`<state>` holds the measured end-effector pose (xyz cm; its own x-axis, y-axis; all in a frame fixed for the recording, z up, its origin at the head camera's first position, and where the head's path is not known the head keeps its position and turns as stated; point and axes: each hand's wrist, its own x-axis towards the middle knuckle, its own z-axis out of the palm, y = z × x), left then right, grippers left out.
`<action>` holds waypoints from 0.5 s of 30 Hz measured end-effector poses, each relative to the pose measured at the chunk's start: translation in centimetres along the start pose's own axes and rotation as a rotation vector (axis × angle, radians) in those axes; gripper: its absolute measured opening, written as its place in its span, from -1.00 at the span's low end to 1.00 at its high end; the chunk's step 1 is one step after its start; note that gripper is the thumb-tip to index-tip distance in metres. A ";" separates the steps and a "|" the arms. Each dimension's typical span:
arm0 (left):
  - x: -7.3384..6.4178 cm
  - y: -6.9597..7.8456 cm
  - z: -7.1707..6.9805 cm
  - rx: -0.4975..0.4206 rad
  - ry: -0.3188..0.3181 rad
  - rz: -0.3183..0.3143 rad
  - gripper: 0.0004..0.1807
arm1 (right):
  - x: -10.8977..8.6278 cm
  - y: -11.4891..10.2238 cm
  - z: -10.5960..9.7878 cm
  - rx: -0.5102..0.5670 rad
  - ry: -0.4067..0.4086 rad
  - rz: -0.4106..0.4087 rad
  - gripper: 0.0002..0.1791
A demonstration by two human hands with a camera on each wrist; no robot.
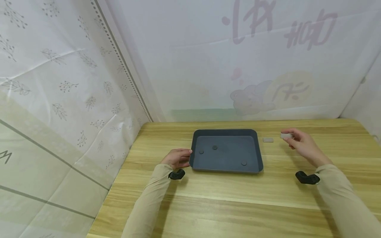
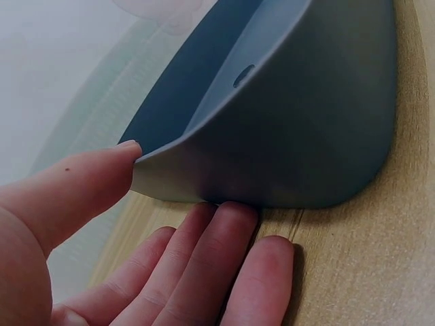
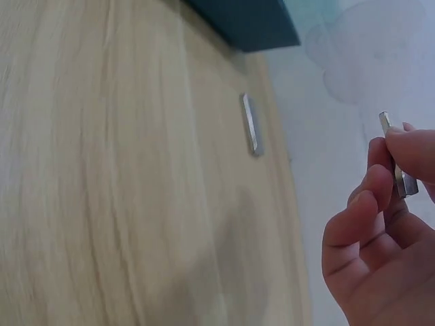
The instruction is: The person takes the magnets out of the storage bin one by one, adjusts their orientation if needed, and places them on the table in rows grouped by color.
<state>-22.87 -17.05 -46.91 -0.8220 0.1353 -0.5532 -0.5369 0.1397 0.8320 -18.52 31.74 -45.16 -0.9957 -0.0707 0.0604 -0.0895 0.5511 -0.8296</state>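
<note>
A shallow dark blue-grey tray (image 1: 226, 171) sits on the table. My left hand (image 1: 178, 158) is at its left side. In the left wrist view the thumb (image 2: 112, 166) touches the rim, and fingertips (image 2: 234, 217) meet the bottom edge from outside, fairly straight. To the right of the tray, my right hand (image 1: 303, 145) pinches a small flat silvery metal piece (image 1: 286, 135) between thumb and fingers, raised over the table. The fingers partly hide it. A similar flat rectangular metal piece (image 1: 268, 140) lies between the tray and that hand.
Three small dark round discs, one of them the front disc (image 1: 244, 163), lie apart inside the tray. Beneath is a wood-grain table (image 1: 226, 205). Printed white cloth (image 1: 196, 76) hangs behind its back edge, with patterned cloth (image 1: 89, 99) on the left.
</note>
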 end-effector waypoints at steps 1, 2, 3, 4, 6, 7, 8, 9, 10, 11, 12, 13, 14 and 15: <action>0.0 0.0 0.0 0.000 0.000 -0.002 -0.51 | 0.0 0.1 -0.1 -0.008 -0.005 0.003 -0.61; 0.0 0.0 0.0 0.002 0.001 -0.001 -0.50 | 0.0 0.3 -0.2 -0.017 -0.010 0.007 -0.60; 0.0 0.0 0.0 0.004 0.002 -0.001 -0.50 | 0.0 0.4 -0.2 -0.026 -0.015 0.009 -0.60; 0.0 0.0 -0.1 0.004 0.003 0.000 -0.50 | 0.0 0.5 -0.3 -0.035 -0.020 0.009 -0.59; 0.1 0.0 -0.1 0.004 0.008 0.000 -0.50 | 0.0 0.7 -0.4 -0.050 -0.029 0.014 -0.58; 0.1 0.0 -0.1 0.004 0.009 0.001 -0.50 | 0.1 0.8 -0.5 -0.058 -0.033 0.014 -0.58; 0.1 0.0 -0.1 -0.001 0.011 -0.002 -0.51 | 0.1 1.0 -0.5 -0.066 -0.038 0.019 -0.58; 0.1 0.0 -0.1 -0.003 0.011 -0.002 -0.51 | 0.1 1.1 -0.5 -0.072 -0.042 0.022 -0.58; 0.1 -0.1 -0.1 -0.002 0.010 0.001 -0.51 | 0.2 1.3 -0.6 -0.086 -0.042 0.024 -0.59; 0.1 -0.1 -0.1 -0.004 0.010 0.000 -0.52 | 0.3 1.5 -0.6 -0.101 -0.042 0.025 -0.60; 0.1 -0.1 -0.1 -0.007 0.009 -0.001 -0.52 | 0.3 1.7 -0.6 -0.117 -0.044 0.022 -0.61; 0.1 -0.1 -0.1 -0.011 0.009 -0.004 -0.52 | 0.4 1.9 -0.6 -0.134 -0.042 0.018 -0.63; 0.2 -0.1 -0.1 -0.014 0.010 -0.007 -0.52 | 0.5 2.1 -0.6 -0.149 -0.040 0.016 -0.64; 0.2 -0.1 -0.1 -0.010 0.009 -0.003 -0.52 | 0.5 2.2 -0.6 -0.164 -0.036 0.011 -0.65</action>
<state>-22.97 -17.15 -47.10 -0.8218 0.1263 -0.5556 -0.5415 0.1299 0.8306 -19.26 33.40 -46.59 -0.9953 -0.0922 0.0292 -0.0844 0.6803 -0.7281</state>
